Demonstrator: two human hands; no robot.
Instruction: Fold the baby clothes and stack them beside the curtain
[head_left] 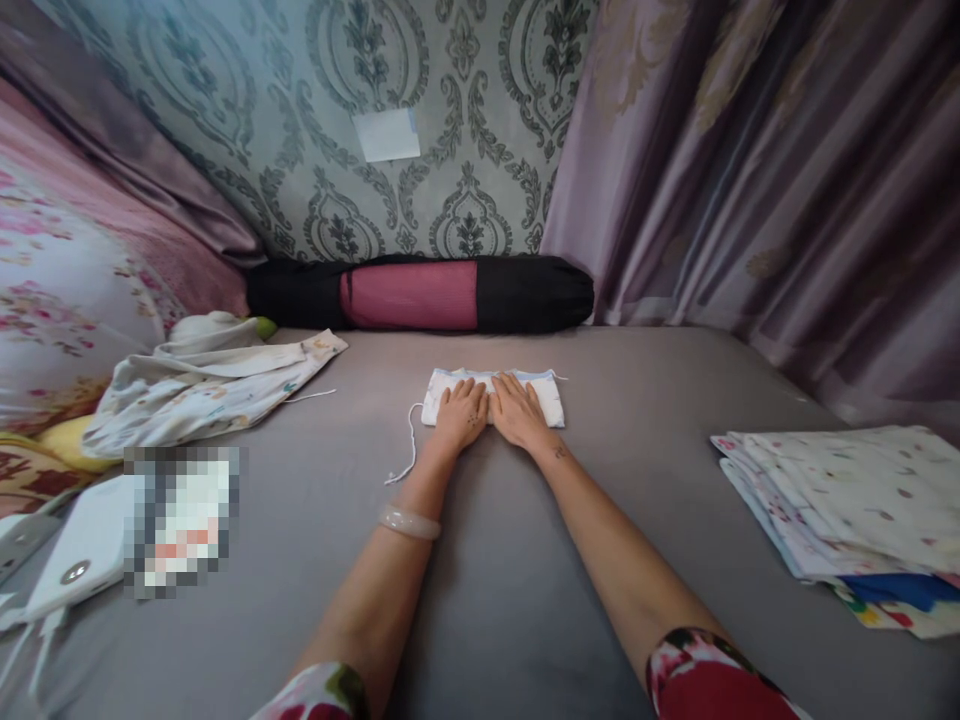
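Folded white cloth (pixel 553 402) is laid mid-scene on the grey surface (pixel 480 580), nearer than the black-and-pink roll (pixel 409 293). It is partly covered by the left hand (pixel 465 410) and right hand (pixel 519 410), both laid flat with nothing gripped. White string (pixel 412 440) is trailed from its left end. Folded fabrics (pixel 862 490) are stacked at right.

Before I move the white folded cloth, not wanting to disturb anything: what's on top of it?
The left hand and right hand rest palm-down on the white folded cloth. The patches beneath them are covered and cannot be seen.
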